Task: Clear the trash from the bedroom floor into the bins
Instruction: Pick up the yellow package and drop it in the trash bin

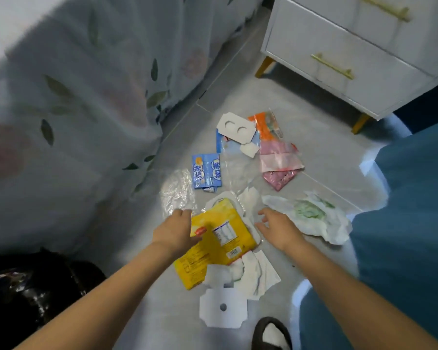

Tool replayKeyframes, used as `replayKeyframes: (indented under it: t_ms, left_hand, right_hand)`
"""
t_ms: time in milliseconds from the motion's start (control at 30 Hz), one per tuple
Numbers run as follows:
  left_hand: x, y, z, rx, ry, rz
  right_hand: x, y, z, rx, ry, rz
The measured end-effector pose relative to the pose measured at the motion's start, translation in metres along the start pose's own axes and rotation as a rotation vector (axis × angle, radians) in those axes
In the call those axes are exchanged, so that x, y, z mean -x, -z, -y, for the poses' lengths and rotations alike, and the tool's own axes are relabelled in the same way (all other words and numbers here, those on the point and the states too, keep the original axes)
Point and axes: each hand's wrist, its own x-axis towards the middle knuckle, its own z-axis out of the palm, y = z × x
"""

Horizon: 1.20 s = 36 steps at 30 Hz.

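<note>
The trash lies scattered on the grey tiled floor [326, 147] between the bed and the nightstand. Nearest the person is a yellow wrapper [220, 246], flat on the floor with white crumpled tissues [248, 274] under its near end. The left hand [177, 231] rests on the wrapper's left edge, thumb laid across it and fingers curled over the far side, apparently to take hold of it; whether they have closed under the edge cannot be told. The right hand [276, 226] hovers just right of the wrapper with fingers spread and relaxed, holding nothing, probably reaching to gather the tissues or the white bag with green print [311, 215] beside it.

Farther out lie a clear plastic film [177, 193], a blue packet [206, 170], a pink packet [280, 164], an orange packet [264, 125] and white card cutouts [235, 128], with another white card [223, 308] near the slipper [272, 334].

A black bag [36, 286] at the lower left, by the bed's floral sheet [74, 97], is likely a bin liner, placed within reach.
</note>
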Motion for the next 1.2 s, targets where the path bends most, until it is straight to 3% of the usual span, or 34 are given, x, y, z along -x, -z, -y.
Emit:
replayKeyframes:
  t_ms: [167,367,533,733,900,1033,1200]
  left_hand:
    - [-0.085,-0.050,0.029,0.079,0.024,0.081]
    - [-0.133,-0.079,0.032,-0.137,-0.059,0.151]
    - [-0.143,-0.095,0.032,0.021,-0.116,0.167]
    - [-0.084,-0.063,0.061,0.258,-0.081,0.027]
    - [-0.002,0.003,0.101,0.473,-0.028,-0.195]
    - [0.075,0.046,0.132,0.743,0.027,-0.426]
    - [0.177,0.064,0.182,1.024,0.130,-0.667]
  right_hand:
    - [-0.083,-0.046,-0.019,-0.130,-0.016,-0.030]
    - [-0.137,-0.068,-0.027,-0.057,0.150,0.048]
    - [-0.141,-0.085,-0.026,0.010,0.282,-0.052]
    - [-0.123,-0.086,-0.020,-0.174,0.336,-0.053]
    - [-0.100,-0.056,0.012,-0.265,0.371,-0.125]
    - [-0.072,-0.033,0.065,-0.425,0.421,-0.076]
    - [-0.028,-0.019,0.169,-0.418,0.618,-0.092]
